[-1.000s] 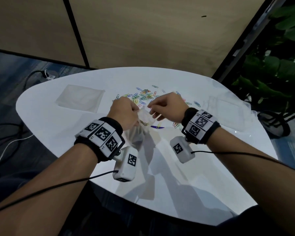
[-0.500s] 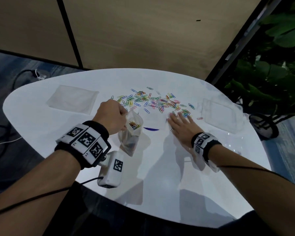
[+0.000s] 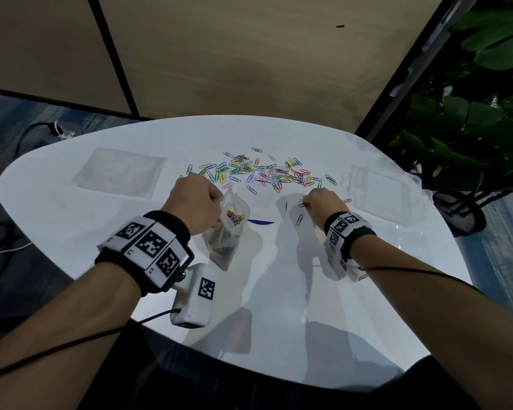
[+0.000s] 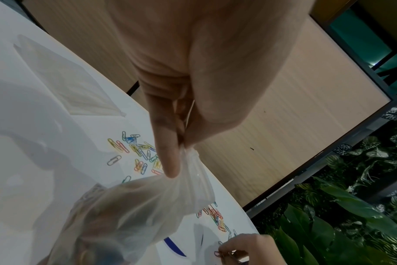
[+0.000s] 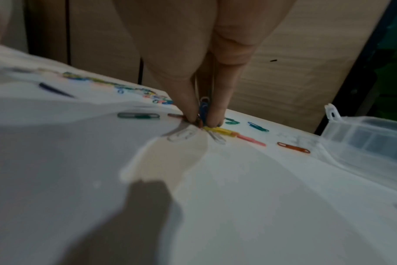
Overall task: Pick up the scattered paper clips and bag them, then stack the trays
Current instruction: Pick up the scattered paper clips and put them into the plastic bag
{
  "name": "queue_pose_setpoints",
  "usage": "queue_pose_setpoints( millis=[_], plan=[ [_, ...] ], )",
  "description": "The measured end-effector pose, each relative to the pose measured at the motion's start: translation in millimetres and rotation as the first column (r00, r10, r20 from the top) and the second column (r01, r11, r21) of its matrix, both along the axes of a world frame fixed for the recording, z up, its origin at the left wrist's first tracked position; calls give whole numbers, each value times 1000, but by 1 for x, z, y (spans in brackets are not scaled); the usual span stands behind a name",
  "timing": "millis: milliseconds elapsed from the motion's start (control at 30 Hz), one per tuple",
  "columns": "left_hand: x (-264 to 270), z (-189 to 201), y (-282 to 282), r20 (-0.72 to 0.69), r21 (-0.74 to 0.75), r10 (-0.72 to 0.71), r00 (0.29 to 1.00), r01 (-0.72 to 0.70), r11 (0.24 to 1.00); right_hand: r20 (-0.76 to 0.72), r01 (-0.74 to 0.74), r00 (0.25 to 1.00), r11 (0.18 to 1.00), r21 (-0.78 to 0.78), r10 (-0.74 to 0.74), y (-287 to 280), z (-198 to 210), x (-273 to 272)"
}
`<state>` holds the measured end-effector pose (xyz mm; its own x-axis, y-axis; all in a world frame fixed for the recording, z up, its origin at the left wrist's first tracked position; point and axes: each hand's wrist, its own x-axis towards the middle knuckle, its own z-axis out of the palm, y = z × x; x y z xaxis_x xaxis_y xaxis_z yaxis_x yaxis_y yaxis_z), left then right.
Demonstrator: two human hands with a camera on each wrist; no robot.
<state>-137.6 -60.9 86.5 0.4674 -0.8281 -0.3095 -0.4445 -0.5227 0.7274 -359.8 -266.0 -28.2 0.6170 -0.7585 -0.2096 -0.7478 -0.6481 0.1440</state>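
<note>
Many coloured paper clips lie scattered across the far middle of the white table. My left hand pinches the rim of a clear plastic bag, which hangs open with several clips inside. The left wrist view shows the bag bunched under the thumb and a finger. My right hand is down on the table, its fingertips pinching a blue clip among a few gathered clips. A green clip lies just beside it. A clear tray sits at the right.
A flat clear plastic piece lies at the far left of the table. A dark blue mark shows between my hands. Leafy plants stand beyond the right edge, and a wooden wall is behind. Cables run on the floor at left.
My right hand left the bag, went right and lay flat by the clips; now its fingers have curled and pinch clips. The left hand keeps holding the bag.
</note>
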Motion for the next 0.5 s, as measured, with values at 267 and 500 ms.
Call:
queue_pose_setpoints(
  millis=[267,500],
  plan=[
    [-11,2,-7,13,21,-29,999,29,999,510,438,435,669,600,-742,-13,34,-23],
    [-35,18,-25,-48,46,-61,997,63,997,243,-330,15,224,917,-970,52,96,15]
  ],
)
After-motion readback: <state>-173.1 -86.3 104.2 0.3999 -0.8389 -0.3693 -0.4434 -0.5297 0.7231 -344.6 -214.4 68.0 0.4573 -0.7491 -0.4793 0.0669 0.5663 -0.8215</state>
